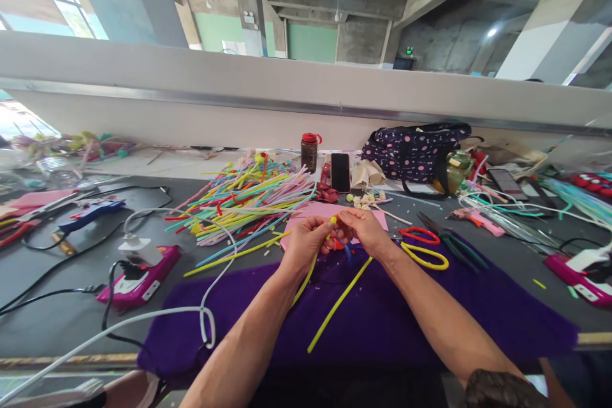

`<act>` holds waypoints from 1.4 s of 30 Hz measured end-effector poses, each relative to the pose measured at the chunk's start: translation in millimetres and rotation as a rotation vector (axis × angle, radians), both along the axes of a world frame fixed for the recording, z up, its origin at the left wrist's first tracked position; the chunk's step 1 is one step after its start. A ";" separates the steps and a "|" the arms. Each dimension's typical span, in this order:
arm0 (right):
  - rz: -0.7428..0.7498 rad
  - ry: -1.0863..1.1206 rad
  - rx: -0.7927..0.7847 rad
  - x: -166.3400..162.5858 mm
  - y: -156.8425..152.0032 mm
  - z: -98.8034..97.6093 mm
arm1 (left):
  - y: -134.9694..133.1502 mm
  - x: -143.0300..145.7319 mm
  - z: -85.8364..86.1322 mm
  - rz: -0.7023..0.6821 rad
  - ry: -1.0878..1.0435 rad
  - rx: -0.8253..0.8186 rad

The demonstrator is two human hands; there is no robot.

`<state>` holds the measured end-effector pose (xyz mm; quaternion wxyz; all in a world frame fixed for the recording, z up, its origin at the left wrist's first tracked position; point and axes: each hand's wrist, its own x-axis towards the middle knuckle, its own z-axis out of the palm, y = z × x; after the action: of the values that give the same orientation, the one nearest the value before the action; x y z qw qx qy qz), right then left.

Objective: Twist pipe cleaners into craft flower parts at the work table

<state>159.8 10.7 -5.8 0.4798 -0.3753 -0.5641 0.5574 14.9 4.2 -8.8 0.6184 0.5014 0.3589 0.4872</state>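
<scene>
Both my hands meet over a pink sheet point(296, 223) and purple cloth point(215, 306). My left hand point(306, 243) pinches a yellow pipe cleaner point(306, 284), whose tail hangs below the palm and whose curled tip shows at the fingertips. The fingers of my right hand point(367, 231) close on that same tip. Under the fingers show a blue piece point(348, 252) and a bit of red-orange, partly hidden. Another yellow pipe cleaner point(338, 307) slants over the cloth below my right hand; whether the hand holds its upper end I cannot tell.
A heap of coloured pipe cleaners point(253, 197) lies ahead to the left. Scissors point(424, 248) and pliers point(461, 245) lie right. Behind stand a bottle point(310, 154), a phone point(340, 172) and a patterned bag point(411, 156). A white cable point(157, 313) crosses beside a pink power strip point(148, 277).
</scene>
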 end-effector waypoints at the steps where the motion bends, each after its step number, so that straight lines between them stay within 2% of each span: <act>1: -0.004 0.008 -0.004 -1.4 -1.0 0.1 | 0.4 -0.2 0.3 0.004 -0.006 -0.011; 9: -0.122 -0.075 0.109 -5.4 -6.9 0.9 | -0.1 -1.3 1.1 -0.006 0.063 0.015; 18: -0.080 -0.112 0.085 -3.3 -4.2 -2.2 | -0.9 -4.3 1.9 -0.056 0.185 0.021; 22: -0.030 -0.158 0.091 0.4 -4.7 2.2 | 0.9 -7.6 0.8 -0.114 0.129 -0.016; 26: -0.060 -0.168 0.106 2.5 -5.0 5.2 | 5.2 -10.7 -1.5 -0.172 0.076 -0.073; 33: -0.125 -0.124 0.119 -3.3 -6.6 4.5 | 10.0 -11.2 -0.3 -0.083 -0.110 -0.164; 42: -0.080 -0.147 0.081 -15.7 -14.9 4.2 | 9.1 -10.9 -0.9 -0.071 -0.133 -0.176</act>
<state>144.1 -4.2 -1.6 0.4739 -0.4176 -0.6043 0.4856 4.0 13.3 -9.7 0.6993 0.4240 0.3405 0.4640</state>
